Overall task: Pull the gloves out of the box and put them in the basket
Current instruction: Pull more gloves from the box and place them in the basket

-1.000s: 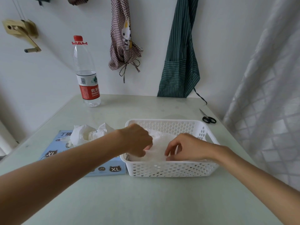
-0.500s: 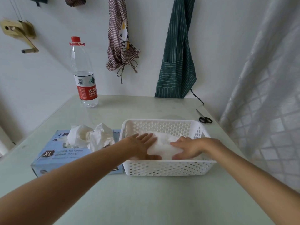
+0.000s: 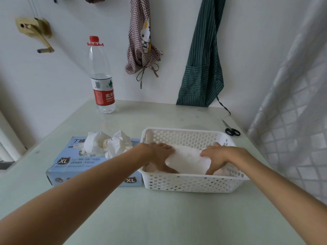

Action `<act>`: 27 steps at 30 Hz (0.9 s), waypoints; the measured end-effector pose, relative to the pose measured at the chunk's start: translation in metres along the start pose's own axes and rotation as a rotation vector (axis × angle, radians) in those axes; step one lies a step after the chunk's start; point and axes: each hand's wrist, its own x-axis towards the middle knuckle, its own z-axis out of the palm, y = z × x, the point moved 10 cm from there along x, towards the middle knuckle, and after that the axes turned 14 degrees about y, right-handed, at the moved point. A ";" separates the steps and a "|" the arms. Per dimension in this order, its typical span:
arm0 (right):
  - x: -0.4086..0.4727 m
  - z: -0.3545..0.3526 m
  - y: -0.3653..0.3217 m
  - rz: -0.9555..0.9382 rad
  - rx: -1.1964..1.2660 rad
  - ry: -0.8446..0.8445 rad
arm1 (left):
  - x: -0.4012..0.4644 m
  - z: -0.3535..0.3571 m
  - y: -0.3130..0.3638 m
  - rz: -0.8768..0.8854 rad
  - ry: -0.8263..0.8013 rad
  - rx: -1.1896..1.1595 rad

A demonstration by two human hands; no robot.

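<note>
White wall behind, pale green table point(image 3: 159, 218) filling most of the view, patterned white curtain point(image 3: 297, 112) down the right side. Two aprons hung on the wall: a green striped one point(image 3: 203, 68) and a brown checked one point(image 3: 141, 41) with a cartoon print. A wooden crank fitting point(image 3: 35, 32) was mounted on the wall, upper left.

White perforated basket point(image 3: 191, 183) sat on the table centre-right, touching the right end of the blue glove box point(image 3: 74, 161), marked XL. Crumpled white gloves point(image 3: 108, 144) stuck out of the box's top opening. More white gloves point(image 3: 187, 160) lay piled inside the basket.

Both forearms reached in from the bottom corners. Left hand point(image 3: 157, 156) lay on the left side of the basket pile, fingers spread and fairly straight, pressing on it, not gripping. Right hand point(image 3: 219, 156) was on the right side of the same pile, fingers bent downward over its edge; whether they actually pinched the glove could not be told.

Clear water bottle point(image 3: 101, 76), red cap and red label, stood upright at the table's back left, well apart from the box. Black-handled scissors point(image 3: 231, 129) lay near the back right corner, beside the curtain.
</note>
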 end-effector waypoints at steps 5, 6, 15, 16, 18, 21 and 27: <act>-0.013 -0.048 -0.045 -0.150 0.232 0.217 | -0.032 -0.044 -0.024 -0.019 0.132 -0.101; -0.013 -0.049 -0.061 -0.197 0.356 0.191 | -0.040 -0.053 -0.031 -0.035 0.160 -0.135; -0.013 -0.032 -0.108 -0.285 0.308 0.023 | -0.135 -0.071 -0.161 -0.378 0.538 -0.442; -0.012 -0.043 -0.102 -0.236 0.301 0.051 | -0.144 -0.063 -0.176 -0.438 0.595 -0.453; -0.015 -0.082 -0.101 -0.169 0.303 0.238 | -0.154 -0.046 -0.193 -0.505 0.660 -0.493; -0.035 -0.137 -0.132 -0.170 0.488 0.569 | -0.150 -0.023 -0.196 -0.508 0.588 -0.648; -0.035 -0.139 -0.219 -0.212 0.568 0.679 | -0.146 -0.019 -0.196 -0.423 0.527 -0.680</act>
